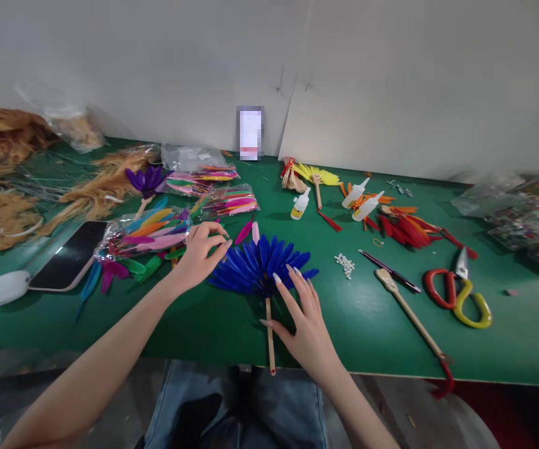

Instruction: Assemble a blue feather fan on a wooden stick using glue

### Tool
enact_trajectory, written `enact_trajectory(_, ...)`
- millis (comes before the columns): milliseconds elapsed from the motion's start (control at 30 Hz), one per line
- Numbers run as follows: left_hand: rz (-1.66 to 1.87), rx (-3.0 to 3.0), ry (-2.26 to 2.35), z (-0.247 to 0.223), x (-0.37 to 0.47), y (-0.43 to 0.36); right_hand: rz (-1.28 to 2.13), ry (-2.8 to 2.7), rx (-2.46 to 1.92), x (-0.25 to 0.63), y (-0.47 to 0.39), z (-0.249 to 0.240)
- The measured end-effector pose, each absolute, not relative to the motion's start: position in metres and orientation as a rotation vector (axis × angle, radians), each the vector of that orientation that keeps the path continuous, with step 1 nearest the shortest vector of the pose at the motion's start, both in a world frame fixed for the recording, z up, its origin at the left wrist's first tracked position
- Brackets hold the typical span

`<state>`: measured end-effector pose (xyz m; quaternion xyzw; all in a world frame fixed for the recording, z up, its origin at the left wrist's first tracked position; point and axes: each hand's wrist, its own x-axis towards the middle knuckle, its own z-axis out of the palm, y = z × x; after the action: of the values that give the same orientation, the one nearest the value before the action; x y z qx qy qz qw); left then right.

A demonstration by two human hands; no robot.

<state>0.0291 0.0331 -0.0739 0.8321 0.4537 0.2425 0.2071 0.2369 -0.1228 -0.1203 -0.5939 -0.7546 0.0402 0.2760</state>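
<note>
A fan of blue feathers (255,262) on a thin wooden handle (270,340) lies before me, its handle end reaching the table's front edge. My right hand (302,318) rests over the fan's lower right, fingers spread; the fingertips are at the feathers and the thumb is beside the handle. At the fan's upper left is my left hand (203,252), thumb and index tips close together in a pinch. Whatever is between them, if anything, is too small to make out. Just beyond the fan lie a magenta feather (244,231) and a pale pink feather (256,233).
Bagged coloured feathers (157,234), a phone (70,255) and a white mouse (5,288) are at left. Glue bottles (300,204) stand behind. At right lie white beads (345,265), a pen (391,272), a bare fan handle (412,315), scissors (461,284) and red feathers (405,227).
</note>
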Motion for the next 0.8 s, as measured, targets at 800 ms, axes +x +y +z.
enact_trajectory(800, 0.656, 2.375, 1.255, -0.091, 0.037, 0.031, 0.145, -2.18, -1.648, 0.237, -0.122, -0.116)
